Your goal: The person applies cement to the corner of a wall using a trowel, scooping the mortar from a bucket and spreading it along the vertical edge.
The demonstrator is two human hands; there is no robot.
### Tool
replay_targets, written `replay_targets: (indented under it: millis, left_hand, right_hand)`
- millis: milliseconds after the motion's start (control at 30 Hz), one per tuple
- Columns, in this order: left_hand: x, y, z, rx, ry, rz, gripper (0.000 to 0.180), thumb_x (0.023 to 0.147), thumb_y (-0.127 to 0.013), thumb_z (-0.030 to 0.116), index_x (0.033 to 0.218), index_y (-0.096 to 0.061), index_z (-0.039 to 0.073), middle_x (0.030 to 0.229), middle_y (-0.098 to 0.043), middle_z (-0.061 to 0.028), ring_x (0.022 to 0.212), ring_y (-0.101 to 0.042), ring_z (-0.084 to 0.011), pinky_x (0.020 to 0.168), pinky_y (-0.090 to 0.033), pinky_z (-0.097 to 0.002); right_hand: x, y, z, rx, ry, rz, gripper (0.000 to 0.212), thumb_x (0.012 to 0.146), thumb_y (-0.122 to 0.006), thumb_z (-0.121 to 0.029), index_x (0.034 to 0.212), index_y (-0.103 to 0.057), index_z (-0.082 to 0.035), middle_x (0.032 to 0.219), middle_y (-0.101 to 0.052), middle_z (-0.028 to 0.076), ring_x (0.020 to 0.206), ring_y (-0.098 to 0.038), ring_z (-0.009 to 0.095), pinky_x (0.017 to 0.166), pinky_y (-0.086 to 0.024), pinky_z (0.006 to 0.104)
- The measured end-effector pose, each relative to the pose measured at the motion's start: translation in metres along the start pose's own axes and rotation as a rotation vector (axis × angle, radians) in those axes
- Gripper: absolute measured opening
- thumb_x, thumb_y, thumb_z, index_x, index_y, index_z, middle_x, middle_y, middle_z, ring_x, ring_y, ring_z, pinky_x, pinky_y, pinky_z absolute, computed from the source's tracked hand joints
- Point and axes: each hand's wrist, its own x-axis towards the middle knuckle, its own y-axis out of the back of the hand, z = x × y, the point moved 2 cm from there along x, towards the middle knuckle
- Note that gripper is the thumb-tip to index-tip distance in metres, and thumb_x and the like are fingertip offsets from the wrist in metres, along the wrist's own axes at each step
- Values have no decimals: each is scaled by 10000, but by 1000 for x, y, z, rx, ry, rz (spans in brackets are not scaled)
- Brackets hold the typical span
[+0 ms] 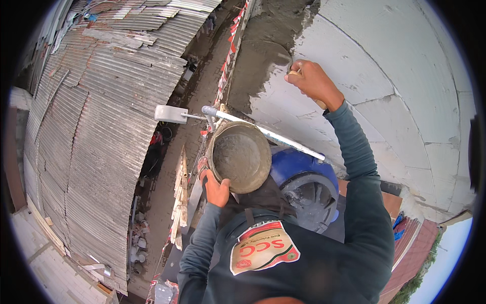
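Observation:
My left hand grips the near rim of a round metal pan that holds wet grey mortar. My right hand is raised against a white block wall, closed on the wooden handle of a trowel. The trowel's blade is hidden behind the hand. The hand sits at the edge of a patch of fresh grey plaster that covers the wall's left part. Both arms wear dark teal sleeves.
A white pipe rail runs across under the pan, ending at a flat white plate. A blue barrel stands below. Corrugated metal roofs fill the left, with a narrow alley far below.

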Motion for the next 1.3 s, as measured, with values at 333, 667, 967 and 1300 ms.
replay_targets:
  millis: [333, 667, 967, 1300]
  left_hand:
    - [11, 1, -20, -88, -18, -67, 785, 759, -642, 59, 1493, -392, -64, 1418, -562, -301, 1337, -553, -428, 1133, -415, -438]
    - [11, -1, -18, -129, -40, -53, 778, 751, -640, 73, 1486, -418, -51, 1337, -637, -262, 1225, -642, -380, 1076, -472, -405]
    - [10, -1, -4, -293, 135, -53, 503, 741, -640, 60, 1223, -533, -34, 1131, -671, -220, 976, -662, -323, 908, -528, -414]
    - [15, -1, -24, -237, 45, -53, 483, 758, -612, 33, 1228, -505, 6, 1081, -635, -147, 889, -654, -259, 685, -571, -374]
  right_hand:
    - [-48, 69, -22, 87, 61, 207, 356, 931, -742, -301, 1035, -701, 37, 745, -658, 123, 564, -572, 160, 541, -474, 355]
    - [-100, -31, 26, 325, 113, 16, 379, 959, -777, -263, 1171, -673, 33, 886, -719, 87, 753, -637, 138, 686, -526, 308]
    - [-189, -152, 68, 130, 207, -394, 332, 983, -650, -295, 1113, -576, 1, 928, -690, 260, 847, -664, 471, 729, -497, 542]
    - [-54, -82, 59, -93, 58, 89, 330, 959, -573, -200, 1158, -562, 63, 853, -695, 292, 821, -681, 492, 765, -517, 577]
